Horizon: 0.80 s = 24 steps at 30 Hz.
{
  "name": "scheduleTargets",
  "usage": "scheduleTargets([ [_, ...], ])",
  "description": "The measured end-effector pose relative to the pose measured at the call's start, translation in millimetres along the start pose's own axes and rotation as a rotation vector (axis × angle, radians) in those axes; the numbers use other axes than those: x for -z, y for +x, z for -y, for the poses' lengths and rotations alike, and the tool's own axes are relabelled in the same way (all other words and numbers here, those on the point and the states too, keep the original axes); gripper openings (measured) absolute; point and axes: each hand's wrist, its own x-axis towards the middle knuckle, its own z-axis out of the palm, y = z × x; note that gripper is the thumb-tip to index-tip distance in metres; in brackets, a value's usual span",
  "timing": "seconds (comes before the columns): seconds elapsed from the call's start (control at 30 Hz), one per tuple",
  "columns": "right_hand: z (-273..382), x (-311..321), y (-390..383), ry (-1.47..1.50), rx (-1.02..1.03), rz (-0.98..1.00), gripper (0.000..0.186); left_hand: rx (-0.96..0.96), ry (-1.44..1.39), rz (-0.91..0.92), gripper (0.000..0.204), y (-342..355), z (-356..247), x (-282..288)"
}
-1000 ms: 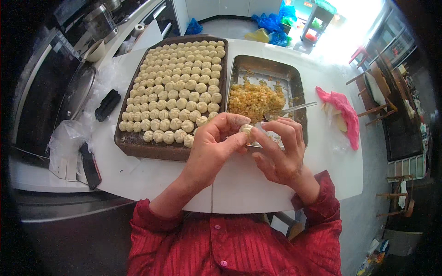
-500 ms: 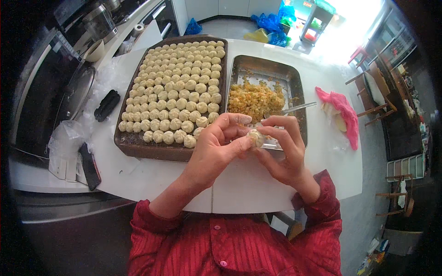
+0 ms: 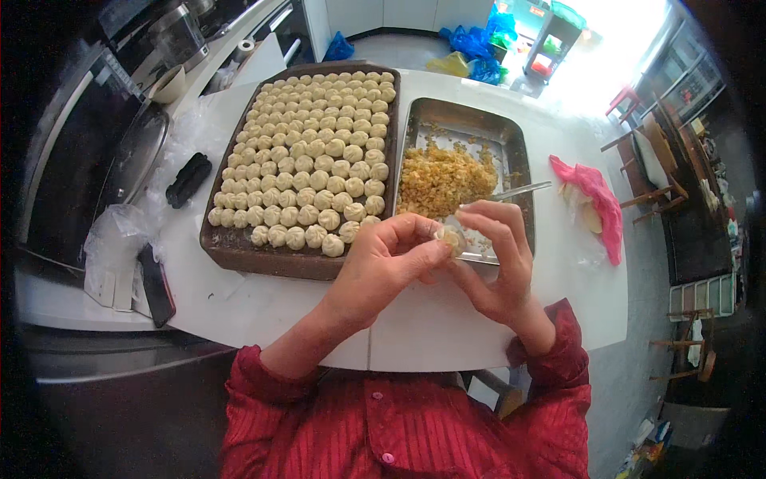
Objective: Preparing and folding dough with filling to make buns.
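Note:
A small round pleated dumpling (image 3: 449, 238) of pale dough is up between my two hands, over the near edge of the metal tray. My left hand (image 3: 387, 259) pinches it between thumb and curled fingers. From the other side, my right hand (image 3: 499, 259) has its thumb and a fingertip at the dumpling's edge, while the upper fingers arch above it. Beyond them lies a heap of chopped orange and yellowish filling (image 3: 443, 180) in the rectangular metal tray (image 3: 511, 132). A metal spoon handle (image 3: 523, 190) sticks out of the filling to the right.
Left of the filling stands a dark, deep baking tray (image 3: 263, 257) full of rows of pleated dumplings (image 3: 311, 164). A pink cloth (image 3: 594, 195) lies at the table's right. A black object (image 3: 189, 180), plastic bags (image 3: 120, 239) and a phone-like slab (image 3: 155, 287) are on the left.
My right hand's upper fingers have lifted a little from the dumpling. The dumpling has turned slightly and shifted a little to the right. My left hand keeps its pinch.

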Motion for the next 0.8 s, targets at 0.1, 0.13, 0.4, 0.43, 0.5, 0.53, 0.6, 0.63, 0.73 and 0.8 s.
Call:
scheduleTargets([
  [0.1, -4, 1, -4, -0.014, 0.029, 0.027, 0.044, -0.002, 0.042, 0.036, 0.021, 3, 3, -1],
  [0.13, -2, 3, -4, -0.033, 0.024, 0.023, 0.042, -0.007, 0.047, -0.002, 0.021, 2, 1, -3],
  [0.4, 5, -1, -4, -0.051, 0.044, 0.036, 0.045, 0.054, -0.105, 0.115, 0.019, 2, 8, -1],
  [0.43, 3, 1, -5, -0.066, 0.060, 0.044, 0.045, 0.019, -0.089, 0.117, 0.019, 4, 9, -3],
  [0.5, 2, 0, -6, -0.076, 0.065, 0.046, 0.045, -0.014, -0.078, 0.130, 0.020, 5, 9, -3],
  [0.53, 1, 4, -8, -0.092, 0.068, 0.047, 0.045, 0.019, -0.061, 0.139, 0.020, 6, 8, -2],
  [0.6, 1, 3, -6, -0.080, 0.056, 0.040, 0.046, 0.055, -0.053, 0.175, 0.021, 4, 5, -1],
  [0.63, 0, 2, -6, -0.051, 0.050, 0.029, 0.046, 0.099, -0.094, 0.119, 0.024, 2, 2, 0],
  [0.73, -3, -1, -4, 0.022, 0.035, -0.008, 0.046, 0.164, -0.134, 0.068, 0.030, 0, -2, 1],
  [0.8, -4, 1, -5, -0.006, 0.032, -0.034, 0.046, 0.155, -0.175, 0.066, 0.032, 0, -3, -1],
])
